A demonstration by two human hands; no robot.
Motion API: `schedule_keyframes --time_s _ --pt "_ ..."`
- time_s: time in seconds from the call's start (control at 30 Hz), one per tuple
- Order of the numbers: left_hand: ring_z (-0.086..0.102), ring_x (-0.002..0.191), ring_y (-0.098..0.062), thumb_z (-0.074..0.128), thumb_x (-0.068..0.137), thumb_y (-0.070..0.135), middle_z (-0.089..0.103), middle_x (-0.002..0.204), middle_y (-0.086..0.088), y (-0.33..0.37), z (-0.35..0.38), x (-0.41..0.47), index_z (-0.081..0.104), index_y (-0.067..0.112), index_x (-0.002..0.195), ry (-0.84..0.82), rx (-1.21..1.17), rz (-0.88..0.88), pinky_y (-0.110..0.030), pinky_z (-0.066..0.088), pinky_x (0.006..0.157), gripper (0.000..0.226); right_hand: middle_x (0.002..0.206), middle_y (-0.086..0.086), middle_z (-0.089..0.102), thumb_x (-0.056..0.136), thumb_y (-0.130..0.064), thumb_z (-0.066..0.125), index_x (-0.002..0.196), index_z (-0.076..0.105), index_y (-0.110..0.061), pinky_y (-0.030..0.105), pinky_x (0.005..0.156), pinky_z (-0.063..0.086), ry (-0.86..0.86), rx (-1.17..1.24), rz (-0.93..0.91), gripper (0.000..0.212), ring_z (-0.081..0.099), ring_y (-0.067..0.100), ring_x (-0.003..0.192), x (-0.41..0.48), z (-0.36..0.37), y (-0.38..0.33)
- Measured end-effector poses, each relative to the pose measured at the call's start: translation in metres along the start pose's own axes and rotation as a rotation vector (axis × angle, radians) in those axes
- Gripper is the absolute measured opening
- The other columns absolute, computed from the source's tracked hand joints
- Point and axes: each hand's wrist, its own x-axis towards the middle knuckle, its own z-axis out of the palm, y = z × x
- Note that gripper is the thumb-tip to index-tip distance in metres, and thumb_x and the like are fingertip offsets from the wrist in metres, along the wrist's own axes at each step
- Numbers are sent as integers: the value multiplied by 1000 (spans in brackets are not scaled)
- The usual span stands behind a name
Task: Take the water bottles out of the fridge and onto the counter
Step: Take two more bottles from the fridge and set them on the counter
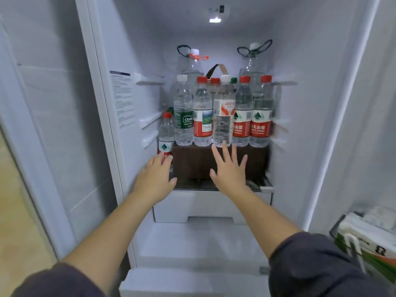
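Inside the open fridge (304, 129), six cylindrical water bottles (202, 116) of clear, ribbed plastic are standing upright in a touching row on a dark brown, wood-grained box (192, 161). Most are carrying red screw caps and red-and-white labels; one is wearing a green label (183, 120). Two taller bottles (194, 65) with black cord loops at the neck are standing behind the row. A smaller red-capped bottle (166, 133) is standing lower, just beside the left end of the box. The left hand (154, 179) is hovering in front of this small bottle, fingers extended and grasping nothing; contact cannot be confirmed. The right hand (230, 170) is hovering in front of the box, fingers straight and spread, holding nothing, its fingertips just below a white-capped bottle (222, 116). A smooth white drawer (214, 206) is sitting beneath the shelf.
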Motion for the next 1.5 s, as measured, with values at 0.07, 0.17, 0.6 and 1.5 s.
schedule_keyframes --time_s 0.07,0.17,0.6,1.5 --pt "25 144 -28 57 93 36 23 158 -10 2 -2 26 26 18 152 16 19 -13 -45 34 112 69 166 2 -10 97 -40 45 155 -10 -36 67 115 0 -22 -26 13 80 -12 33 151 11 5 7" --pt "22 145 -31 58 93 30 19 159 -13 4 -4 65 25 17 152 8 -2 -40 -46 31 114 68 163 2 -25 95 -36 50 154 -16 -35 67 115 -3 -94 -103 16 88 -20 32 150 15 16 20" --pt "42 129 -45 59 90 11 36 146 -26 -12 -30 198 38 2 142 65 -183 -46 -51 36 110 57 159 -1 -35 90 -33 59 153 -16 -39 65 116 -1 -182 -141 3 98 -29 30 147 18 19 28" --pt "55 94 -28 56 92 2 48 114 -15 9 -87 117 50 8 114 267 -255 92 -37 44 79 24 160 -5 -31 87 -39 61 153 -12 -40 58 116 24 -195 -87 21 98 -24 28 149 18 17 29"
